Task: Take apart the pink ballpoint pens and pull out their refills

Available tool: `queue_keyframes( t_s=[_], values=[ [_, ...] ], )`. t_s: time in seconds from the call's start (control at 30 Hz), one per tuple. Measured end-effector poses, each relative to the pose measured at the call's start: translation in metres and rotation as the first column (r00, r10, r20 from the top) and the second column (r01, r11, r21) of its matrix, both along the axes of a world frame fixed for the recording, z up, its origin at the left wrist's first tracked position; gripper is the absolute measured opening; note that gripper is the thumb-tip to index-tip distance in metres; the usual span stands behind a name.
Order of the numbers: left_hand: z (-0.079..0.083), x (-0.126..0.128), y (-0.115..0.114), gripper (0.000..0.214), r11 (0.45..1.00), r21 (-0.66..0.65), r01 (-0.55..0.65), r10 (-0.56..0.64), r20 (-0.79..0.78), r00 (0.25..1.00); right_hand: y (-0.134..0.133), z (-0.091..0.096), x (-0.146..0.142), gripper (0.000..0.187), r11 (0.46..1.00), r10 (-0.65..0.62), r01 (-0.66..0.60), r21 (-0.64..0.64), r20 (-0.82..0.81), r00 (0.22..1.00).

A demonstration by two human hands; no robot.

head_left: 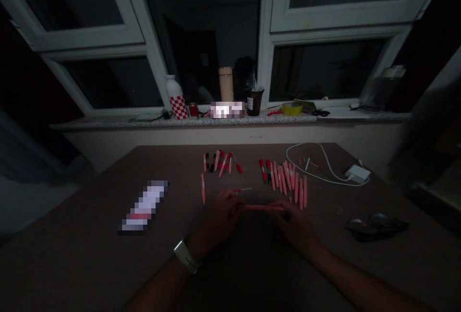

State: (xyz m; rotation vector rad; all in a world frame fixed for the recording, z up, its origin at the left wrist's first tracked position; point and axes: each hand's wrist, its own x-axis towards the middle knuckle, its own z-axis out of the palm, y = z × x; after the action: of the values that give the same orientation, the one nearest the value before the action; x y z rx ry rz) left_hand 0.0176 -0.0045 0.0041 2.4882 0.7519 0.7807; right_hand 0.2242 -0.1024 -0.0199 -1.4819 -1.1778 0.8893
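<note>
The left hand (220, 217) and right hand (292, 223) each pinch one end of a pink pen (264, 207), held level over the near middle of the table (90, 264). More pens (284, 180) lie just beyond. On the far sill (108, 122) stands a dark cup (254, 102); its contents are too dim to tell.

Two hands and forearms, lower centre of frame, dimly lit. Left hand (219, 218): watch band (185, 256) on wrist, pale whitish, wide, smooth, slightly glossy; dial hidden. Left forearm (158, 285) bare down to bottom edge. Right hand (292, 225): wrist bare. Right forearm (355, 278) bare toward lower right corner. Finer detail lost in dark.
</note>
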Motion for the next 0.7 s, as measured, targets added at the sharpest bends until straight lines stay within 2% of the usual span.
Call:
queue_keyframes(
  t_s=[0.13,0.27,0.37,0.43,0.5,0.53,0.57,0.63,0.7],
  values=[
    [-0.002,0.001,-0.001,0.019,0.999,-0.007,-0.046,0.046,0.032,0.998,0.006,-0.005,0.002,0.047,0.999,-0.030,0.034,0.032,-0.094,0.995],
    [-0.007,0.001,0.002,0.024,0.993,0.009,-0.120,0.120,0.041,0.992,0.012,-0.010,0.003,0.054,0.989,-0.134,0.147,0.020,-0.314,0.940],
    [-0.009,0.000,0.005,0.027,0.982,0.032,-0.186,0.184,0.056,0.981,0.013,0.000,-0.003,0.053,0.978,-0.186,0.210,0.012,-0.424,0.887],
    [-0.009,0.000,0.007,0.027,0.979,0.034,-0.203,0.201,0.058,0.978,0.010,0.019,-0.010,0.050,0.991,-0.098,0.129,0.043,-0.434,0.896],
    [-0.010,-0.001,0.008,0.026,0.979,0.033,-0.202,0.200,0.061,0.978,0.003,0.045,-0.019,0.048,0.993,0.099,-0.064,0.095,-0.428,0.899],
    [-0.010,-0.001,0.008,0.025,0.979,0.031,-0.202,0.199,0.062,0.978,-0.002,0.059,-0.023,0.046,0.971,0.236,-0.197,0.134,-0.430,0.872],
    [-0.011,-0.001,0.008,0.024,0.980,0.026,-0.199,0.197,0.061,0.978,-0.009,0.072,-0.028,0.043,0.923,0.385,-0.334,0.192,-0.424,0.820],
    [-0.011,0.000,0.008,0.023,0.981,0.016,-0.193,0.192,0.057,0.980,-0.029,0.089,-0.037,0.043,0.770,0.638,-0.569,0.289,-0.375,0.672],
    [-0.011,0.000,0.007,0.024,0.981,0.018,-0.194,0.193,0.057,0.980,-0.055,0.088,-0.047,0.051,0.631,0.770,-0.715,0.302,-0.354,0.530]
  ],
)
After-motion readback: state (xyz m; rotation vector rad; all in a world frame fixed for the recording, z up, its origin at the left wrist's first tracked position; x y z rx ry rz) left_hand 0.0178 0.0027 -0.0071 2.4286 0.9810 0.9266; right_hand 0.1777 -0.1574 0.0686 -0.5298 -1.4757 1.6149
